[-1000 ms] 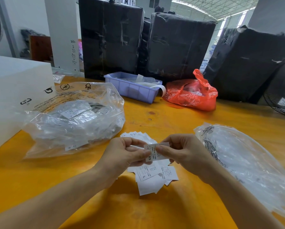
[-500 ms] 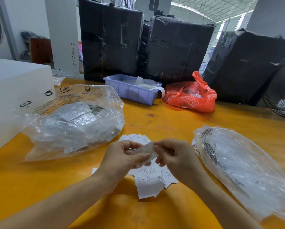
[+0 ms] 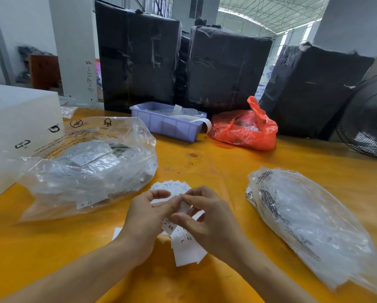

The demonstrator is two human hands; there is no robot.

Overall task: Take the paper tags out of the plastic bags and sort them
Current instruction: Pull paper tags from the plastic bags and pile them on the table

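white paper tags (image 3: 186, 248) fanned between two clear plastic bags (image 3: 89, 169)

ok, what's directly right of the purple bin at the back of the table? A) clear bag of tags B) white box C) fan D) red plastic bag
D: the red plastic bag sits beside the purple bin on its right; the white box and the clear bag of tags are to the left.

Both hands (image 3: 178, 217) have lowered the pinched tag (image 3: 169, 227) onto the pile (image 3: 186, 248).
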